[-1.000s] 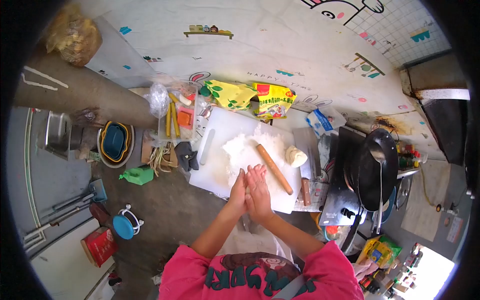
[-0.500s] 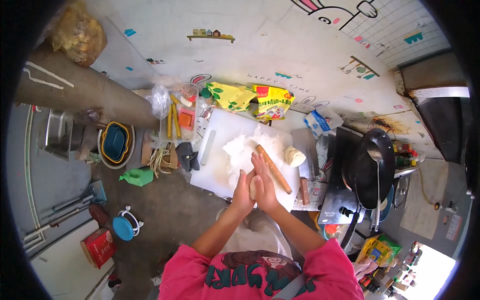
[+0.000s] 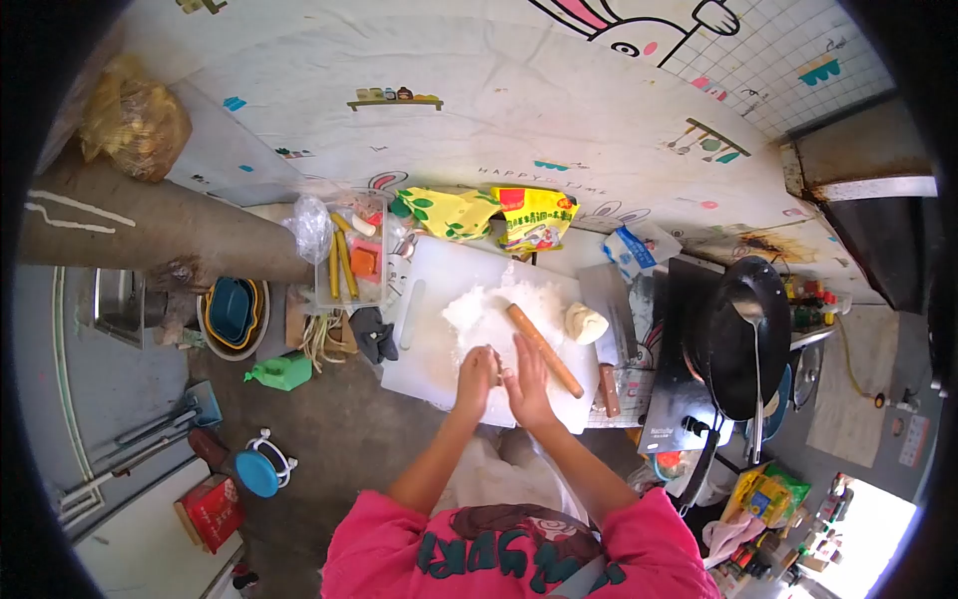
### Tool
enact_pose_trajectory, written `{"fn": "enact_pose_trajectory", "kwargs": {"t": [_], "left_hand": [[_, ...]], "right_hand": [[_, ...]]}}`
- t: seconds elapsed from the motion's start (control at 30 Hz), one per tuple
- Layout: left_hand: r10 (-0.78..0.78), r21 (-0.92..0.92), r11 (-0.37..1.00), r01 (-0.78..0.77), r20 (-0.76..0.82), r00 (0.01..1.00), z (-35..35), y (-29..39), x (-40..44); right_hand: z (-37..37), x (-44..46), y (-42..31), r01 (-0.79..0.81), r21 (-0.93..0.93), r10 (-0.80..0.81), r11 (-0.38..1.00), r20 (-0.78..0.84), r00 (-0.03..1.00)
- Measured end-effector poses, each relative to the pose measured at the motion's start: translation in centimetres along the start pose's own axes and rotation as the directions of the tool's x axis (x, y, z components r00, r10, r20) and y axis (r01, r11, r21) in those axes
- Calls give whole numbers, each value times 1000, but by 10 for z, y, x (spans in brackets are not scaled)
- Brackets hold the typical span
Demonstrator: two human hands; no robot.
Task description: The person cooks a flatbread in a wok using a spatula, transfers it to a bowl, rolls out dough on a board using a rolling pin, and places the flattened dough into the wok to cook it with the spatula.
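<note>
Over the near part of the white cutting board [image 3: 424, 374], my left hand [image 3: 478, 379] has its fingers curled around a small pale piece of dough, mostly hidden by them. My right hand [image 3: 528, 384] is beside it, palm turned inward, fingers stretched out, with a narrow gap between the two. Just beyond my right hand a wooden rolling pin [image 3: 546, 351] lies slantwise on the board. White flour [image 3: 469, 309] is spread beyond both hands. A larger lump of dough [image 3: 585, 323] sits at the board's right side, near a cleaver [image 3: 607, 324] with a wooden handle.
To the right, a black wok [image 3: 740, 349] with a metal ladle rests on the cooker. Behind the board stand yellow packets [image 3: 536, 217]. A clear plastic box [image 3: 351, 290] of food is at the left. A blue stool [image 3: 258, 472] stands on the floor.
My palms were pressed together around the dough; now they have parted, the left fingers have curled and the right hand has moved slightly right. The camera view has shifted a little.
</note>
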State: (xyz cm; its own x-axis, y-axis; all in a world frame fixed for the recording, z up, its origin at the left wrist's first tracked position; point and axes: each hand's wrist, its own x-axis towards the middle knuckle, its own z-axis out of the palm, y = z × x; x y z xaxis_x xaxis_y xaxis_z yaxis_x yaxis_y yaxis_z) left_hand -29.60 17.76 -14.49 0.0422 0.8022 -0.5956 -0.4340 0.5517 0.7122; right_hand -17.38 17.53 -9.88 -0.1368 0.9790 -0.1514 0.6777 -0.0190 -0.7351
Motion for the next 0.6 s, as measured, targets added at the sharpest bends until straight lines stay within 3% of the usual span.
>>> {"fn": "enact_pose_trajectory", "kwargs": {"t": [0.03,0.1,0.17,0.23,0.27,0.37,0.4,0.5,0.6], "left_hand": [[-54,62,997,56,-42,998,-6,5,12],[70,288,958,-20,-164,984,-11,8,31],[452,666,692,-279,-98,887,-25,-21,59],[617,846,344,-407,124,777,-10,1,65],[529,885,220,-411,246,812,-9,0,71],[500,953,-22,-303,273,822,-2,1,71],[511,959,96,-268,184,839,-3,10,67],[590,913,96,-396,268,762,-24,3,73],[416,939,-133,-318,344,842,-22,4,72]], "right_hand": [[-1,0,7,-34,56,35,998,-29,999],[2,-1,32,-99,-125,76,987,-183,980],[-1,-6,59,-238,-320,212,917,-112,971],[4,-11,73,-256,-400,213,880,-149,966],[7,-13,79,-264,-439,210,859,-168,963],[17,-11,107,-272,-433,218,860,-170,961],[16,-11,108,-255,-424,196,869,-177,964],[14,-14,106,-239,-391,180,889,-180,967],[13,-12,102,-279,-370,233,886,-166,958]]}}
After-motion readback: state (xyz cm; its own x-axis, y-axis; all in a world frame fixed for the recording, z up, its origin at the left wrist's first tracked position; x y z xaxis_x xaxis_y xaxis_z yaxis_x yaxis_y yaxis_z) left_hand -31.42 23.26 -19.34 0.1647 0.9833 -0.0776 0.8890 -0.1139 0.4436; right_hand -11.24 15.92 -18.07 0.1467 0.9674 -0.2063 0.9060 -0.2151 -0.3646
